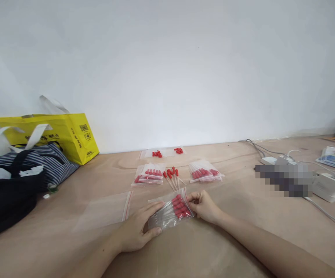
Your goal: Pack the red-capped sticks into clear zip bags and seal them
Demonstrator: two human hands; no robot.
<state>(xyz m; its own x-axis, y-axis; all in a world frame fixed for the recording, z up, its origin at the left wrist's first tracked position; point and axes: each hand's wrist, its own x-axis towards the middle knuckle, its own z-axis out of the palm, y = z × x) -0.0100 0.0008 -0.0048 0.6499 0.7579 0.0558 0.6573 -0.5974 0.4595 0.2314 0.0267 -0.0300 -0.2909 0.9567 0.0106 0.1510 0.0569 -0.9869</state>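
A small clear bag (170, 211) full of red-tipped sticks is held flat on the wooden table (228, 247) by both hands. The step looks like the closing of this bag, since the sticks are already inside and the red strip end is being pinched.

The left hand (138, 231) is laid flat, palm down, on the bag's near end, with the fingers spread over the plastic and the thumb tucked along its lower edge. The right hand (204, 206) is curled, and its fingertips are pressed together on the bag's far right edge. Both forearms are stretched out low over the table.

For the next move, a firm, even squeeze along the strip would probably be needed, while the bag is kept from sliding.

Just beyond the grip, loose sticks (172, 177) are scattered. Past them, filled bags (149, 174) and (204, 172) are set to either side. An empty bag (106, 210) is lying just left of the left hand. Far to the left, a yellow bag (68, 135) is leaned by the wall.
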